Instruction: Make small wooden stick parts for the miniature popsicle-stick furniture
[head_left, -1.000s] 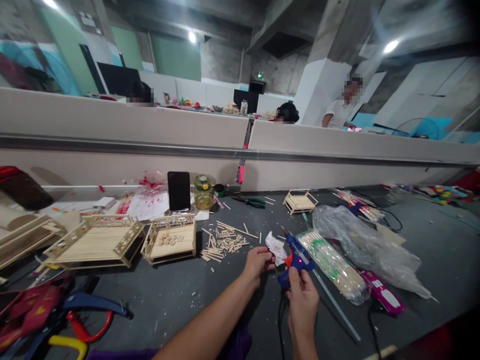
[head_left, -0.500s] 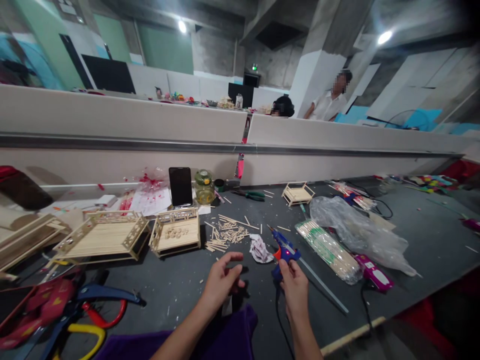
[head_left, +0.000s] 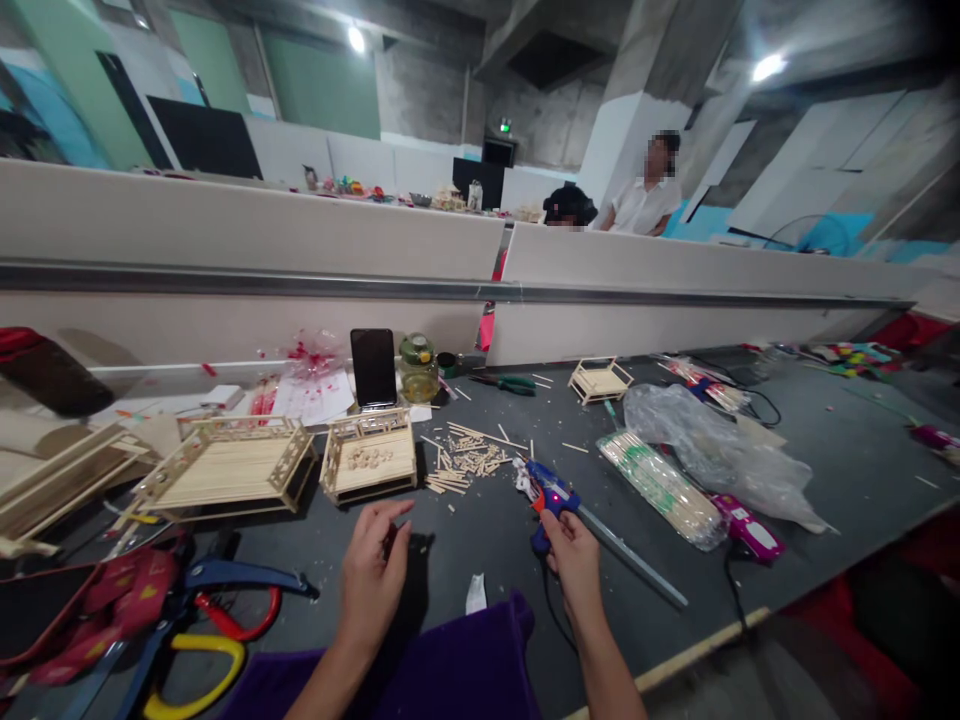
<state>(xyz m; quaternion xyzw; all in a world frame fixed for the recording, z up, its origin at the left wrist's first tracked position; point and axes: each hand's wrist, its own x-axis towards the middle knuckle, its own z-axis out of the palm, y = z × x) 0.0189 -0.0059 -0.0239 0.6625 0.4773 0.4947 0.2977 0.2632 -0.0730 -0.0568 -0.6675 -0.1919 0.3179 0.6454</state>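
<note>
My right hand [head_left: 574, 555] is closed around the handle of a blue hot glue gun [head_left: 553, 492], whose orange trigger faces left. A long glue stick [head_left: 637, 557] sticks out of the gun's back end. The nozzle overlaps a crumpled tissue [head_left: 522, 478]; whether they touch, I cannot tell. My left hand [head_left: 375, 565] is raised over the table with nothing visible in it, thumb and forefinger apart. Just beyond it stands a small model bed of wooden sticks [head_left: 371, 478] with little wooden pieces on top. Short cut sticks [head_left: 469, 460] lie in a pile to its right.
Larger stick models [head_left: 225, 470] stand at the left, above blue cutters [head_left: 240, 577] and yellow-handled scissors [head_left: 199, 675]. A phone [head_left: 373, 367], a jar [head_left: 418, 370] and pliers [head_left: 504, 384] line the back. Packed sticks [head_left: 660, 490] lie right. Purple cloth [head_left: 450, 665] covers the front. Two people are beyond the partition.
My left hand has moved left, away from the glue gun and toward the small bed. The right hand has shifted slightly left with the gun, bringing its nozzle over the tissue.
</note>
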